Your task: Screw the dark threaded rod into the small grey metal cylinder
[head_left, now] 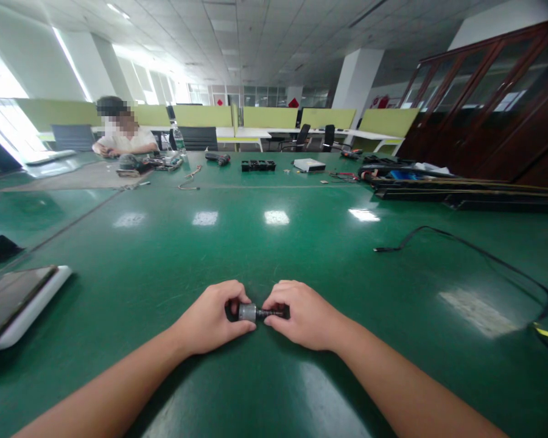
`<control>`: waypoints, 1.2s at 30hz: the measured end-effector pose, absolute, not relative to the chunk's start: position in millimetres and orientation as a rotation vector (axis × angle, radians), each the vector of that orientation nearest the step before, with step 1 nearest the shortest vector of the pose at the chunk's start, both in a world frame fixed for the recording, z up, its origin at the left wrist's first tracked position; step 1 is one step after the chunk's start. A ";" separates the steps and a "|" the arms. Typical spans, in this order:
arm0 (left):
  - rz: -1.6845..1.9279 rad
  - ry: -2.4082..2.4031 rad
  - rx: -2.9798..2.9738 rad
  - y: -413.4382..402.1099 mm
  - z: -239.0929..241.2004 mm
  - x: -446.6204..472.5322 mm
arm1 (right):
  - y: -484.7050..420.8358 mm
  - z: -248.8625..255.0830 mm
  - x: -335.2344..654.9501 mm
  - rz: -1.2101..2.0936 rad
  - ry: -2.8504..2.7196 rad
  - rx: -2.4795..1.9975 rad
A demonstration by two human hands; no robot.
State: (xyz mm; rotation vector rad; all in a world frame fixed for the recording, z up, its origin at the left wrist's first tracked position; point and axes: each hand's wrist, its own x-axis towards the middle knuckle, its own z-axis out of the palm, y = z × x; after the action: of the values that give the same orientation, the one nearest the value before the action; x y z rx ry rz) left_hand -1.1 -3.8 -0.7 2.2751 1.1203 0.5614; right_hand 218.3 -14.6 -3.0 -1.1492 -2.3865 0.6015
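Note:
Just above the green table, or resting on it, lies a small silver-grey metal cylinder [247,312] with a black end on its left. A dark, threaded-looking shaft [270,313] is in line with it on the right; I cannot tell whether the two are joined. The thumb and fingers of my left hand [214,317] close around the cylinder. My right hand [304,315] pinches the shaft between thumb and fingers, which partly hide it. A small gap separates the two hands.
A phone-like slab [16,304] lies on a white block at left. At right a black cable [479,248] curves over the green table [219,249]. Dark trays [442,190] and small parts line the far side. A person [130,139] sits at the far left.

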 end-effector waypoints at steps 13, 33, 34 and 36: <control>0.550 1.096 2.275 -3.3 -1.0 -1.7 | -15.0 -0.5 223.7 0.600 -2.408 -1.173; 0.545 1.109 2.266 -3.8 -1.4 -2.1 | -10.6 5.7 235.6 0.659 -2.403 -1.250; 0.546 1.107 2.268 -3.6 -1.6 -2.2 | -10.3 5.8 235.7 0.662 -2.401 -1.252; 0.546 1.110 2.267 -3.3 -2.0 -2.4 | -9.7 5.4 236.5 0.665 -2.399 -1.257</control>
State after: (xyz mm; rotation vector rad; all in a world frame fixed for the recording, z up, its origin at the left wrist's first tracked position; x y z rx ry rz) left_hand -2.4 -3.3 -2.0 2.2675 1.1099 0.5456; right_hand 236.5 -9.7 5.4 -1.2572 -2.3993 0.6649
